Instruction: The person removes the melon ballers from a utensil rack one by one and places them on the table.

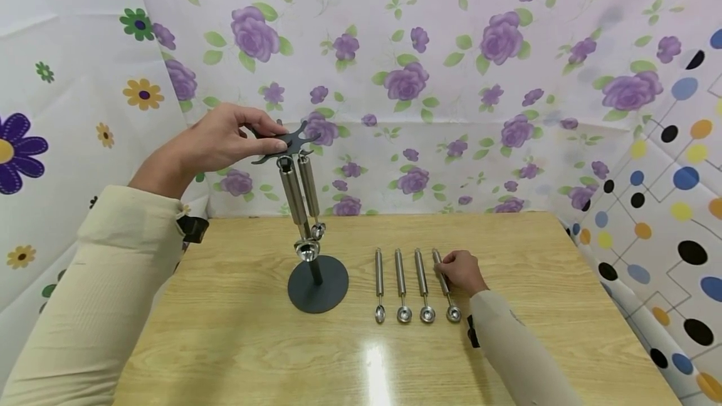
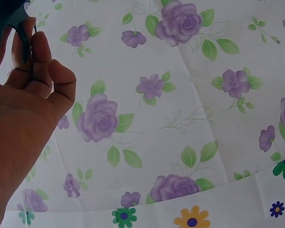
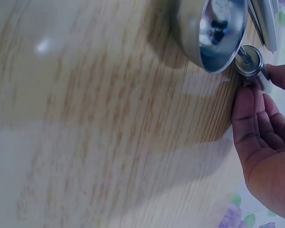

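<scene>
Head view: by the right grip (image 1: 464, 270), the handle of the rightmost metal scoop (image 1: 445, 285) is pinched, right of the surface's (image 1: 254, 337) middle. By the left grip (image 1: 231, 138), the hooked top of a dark stand (image 1: 314, 273) is pinched; its base is set toward the far left corner. Two utensils (image 1: 292, 196) are hung from it; three more utensils (image 1: 400, 274) are laid between stand and scoop.

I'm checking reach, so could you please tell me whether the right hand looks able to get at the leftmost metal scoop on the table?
Probably yes: nothing covers the leftmost metal scoop, though the right hand would likely have to release the rightmost metal scoop it pinches first.
</scene>
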`<state>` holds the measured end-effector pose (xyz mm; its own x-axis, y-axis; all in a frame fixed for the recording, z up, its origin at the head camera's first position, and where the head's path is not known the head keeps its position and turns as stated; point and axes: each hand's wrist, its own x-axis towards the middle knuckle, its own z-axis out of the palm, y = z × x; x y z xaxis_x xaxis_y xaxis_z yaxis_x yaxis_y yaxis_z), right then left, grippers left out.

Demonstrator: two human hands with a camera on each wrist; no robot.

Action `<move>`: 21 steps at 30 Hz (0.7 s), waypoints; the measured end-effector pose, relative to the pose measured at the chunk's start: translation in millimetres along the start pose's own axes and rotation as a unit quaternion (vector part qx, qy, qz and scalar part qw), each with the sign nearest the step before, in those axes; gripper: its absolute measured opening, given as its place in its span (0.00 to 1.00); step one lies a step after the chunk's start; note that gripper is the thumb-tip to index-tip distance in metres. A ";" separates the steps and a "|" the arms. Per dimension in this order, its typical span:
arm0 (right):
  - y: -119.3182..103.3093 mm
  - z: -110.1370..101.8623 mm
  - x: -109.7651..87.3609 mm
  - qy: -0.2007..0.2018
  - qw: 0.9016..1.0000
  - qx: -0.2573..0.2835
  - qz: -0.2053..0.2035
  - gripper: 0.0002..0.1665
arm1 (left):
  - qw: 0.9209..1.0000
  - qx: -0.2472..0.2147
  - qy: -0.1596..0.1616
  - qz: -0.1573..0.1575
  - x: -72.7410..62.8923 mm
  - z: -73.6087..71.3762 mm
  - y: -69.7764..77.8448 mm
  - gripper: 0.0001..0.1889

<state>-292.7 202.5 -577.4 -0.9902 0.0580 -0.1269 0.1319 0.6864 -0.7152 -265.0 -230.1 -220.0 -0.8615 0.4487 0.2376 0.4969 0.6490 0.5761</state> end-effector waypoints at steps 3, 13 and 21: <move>0.6 0.9 0.0 0.006 1.000 -0.002 0.002 0.14 | 1.000 -0.002 0.002 0.000 -0.6 0.1 -0.2 0.09; -4.2 1.1 -2.6 0.009 1.000 -0.001 0.009 0.12 | 1.000 -0.004 0.006 0.007 -1.8 0.2 -1.9 0.11; -7.1 -4.2 -3.3 -0.004 1.000 -0.013 0.004 0.17 | 1.000 -0.003 0.008 0.011 -1.0 0.0 -1.1 0.12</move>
<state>-290.6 200.5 -569.1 -0.9887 0.0569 -0.1384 0.1379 0.7052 -0.6954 -264.7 -231.2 -221.0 -0.8516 0.4535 0.2630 0.5157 0.6348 0.5754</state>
